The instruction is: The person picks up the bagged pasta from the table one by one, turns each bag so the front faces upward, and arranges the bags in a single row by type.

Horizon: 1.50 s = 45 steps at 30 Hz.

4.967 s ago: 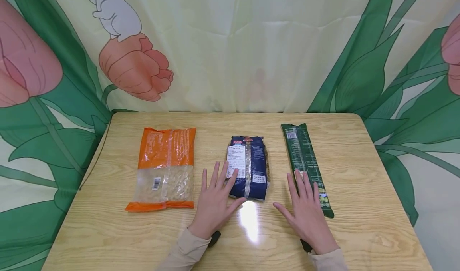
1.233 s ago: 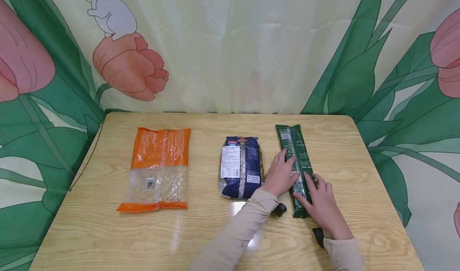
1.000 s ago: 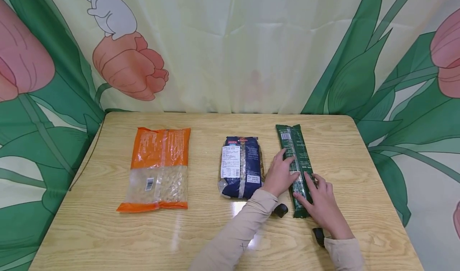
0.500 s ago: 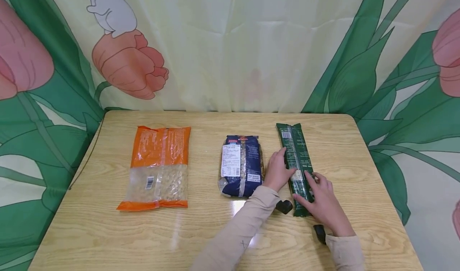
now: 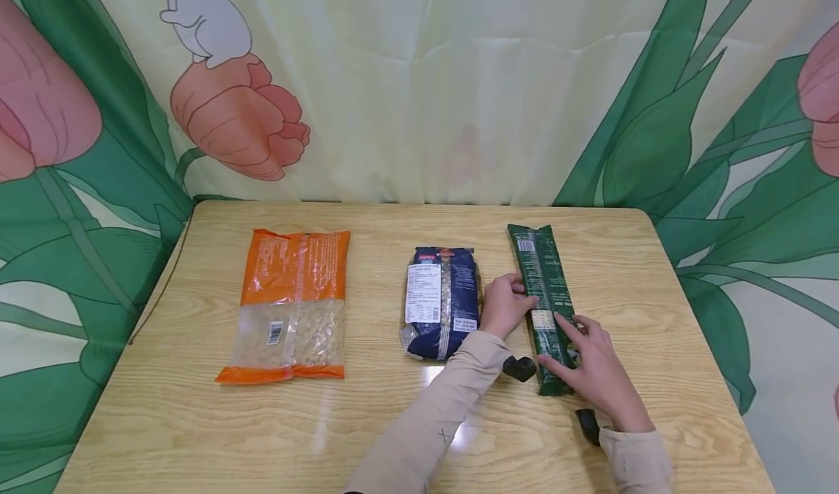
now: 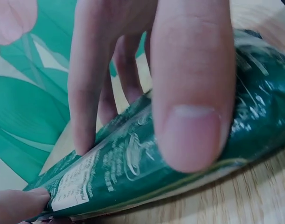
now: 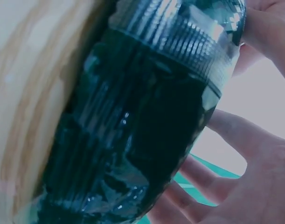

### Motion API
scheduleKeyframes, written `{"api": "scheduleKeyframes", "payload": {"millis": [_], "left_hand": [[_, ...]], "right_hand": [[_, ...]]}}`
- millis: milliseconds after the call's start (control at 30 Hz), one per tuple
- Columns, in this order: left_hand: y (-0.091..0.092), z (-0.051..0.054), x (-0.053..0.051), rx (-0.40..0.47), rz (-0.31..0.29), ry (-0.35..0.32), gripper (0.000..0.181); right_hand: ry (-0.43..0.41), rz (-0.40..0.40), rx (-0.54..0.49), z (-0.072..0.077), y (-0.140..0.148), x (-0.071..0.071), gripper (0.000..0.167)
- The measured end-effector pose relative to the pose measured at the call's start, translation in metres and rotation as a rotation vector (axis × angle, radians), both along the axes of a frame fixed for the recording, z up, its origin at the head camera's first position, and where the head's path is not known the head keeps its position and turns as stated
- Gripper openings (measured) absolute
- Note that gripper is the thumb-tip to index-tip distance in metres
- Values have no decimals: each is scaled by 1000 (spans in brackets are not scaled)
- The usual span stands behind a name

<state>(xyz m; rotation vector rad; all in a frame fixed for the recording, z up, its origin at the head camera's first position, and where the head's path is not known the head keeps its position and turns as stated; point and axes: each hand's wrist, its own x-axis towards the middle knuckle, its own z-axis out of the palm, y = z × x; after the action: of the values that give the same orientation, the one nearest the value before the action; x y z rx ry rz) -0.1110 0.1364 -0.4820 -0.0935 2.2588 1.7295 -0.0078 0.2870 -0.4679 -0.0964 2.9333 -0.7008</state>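
A long, narrow green packet [image 5: 539, 275] lies on the right half of the table, its label side up. At its left edge, my left hand [image 5: 506, 304] pinches the packet with curled fingers and the thumb on top. My right hand [image 5: 599, 370] grips its lower half, thumb and index finger on top, other fingers along the right side. In the left wrist view, the right thumb [image 6: 193, 93] stands close over the green film, and my left thumb [image 6: 23, 203] rests by the white label. In the right wrist view, fingers touch the packet's side [image 7: 133, 121].
Left of the hands lies a navy bag [image 5: 462, 290] with a white label, just beside my left wrist. An orange bag [image 5: 291, 261] with a clear window lies farther left on the wooden table [image 5: 216, 436]. A flower-printed curtain [image 5: 419, 115] hangs behind the table.
From flat, spread hands five seconds ago, both have come to the green packet, whose lower end has swung left. Lately my left fingers have drawn back from its top to its left edge.
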Motion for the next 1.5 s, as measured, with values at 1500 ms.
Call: {"api": "scheduleKeyframes", "payload": {"millis": [1500], "left_hand": [[10,18,8,560,97,-126,35]], "right_hand": [[36,-216,-354,10,-16,-5,61]]}}
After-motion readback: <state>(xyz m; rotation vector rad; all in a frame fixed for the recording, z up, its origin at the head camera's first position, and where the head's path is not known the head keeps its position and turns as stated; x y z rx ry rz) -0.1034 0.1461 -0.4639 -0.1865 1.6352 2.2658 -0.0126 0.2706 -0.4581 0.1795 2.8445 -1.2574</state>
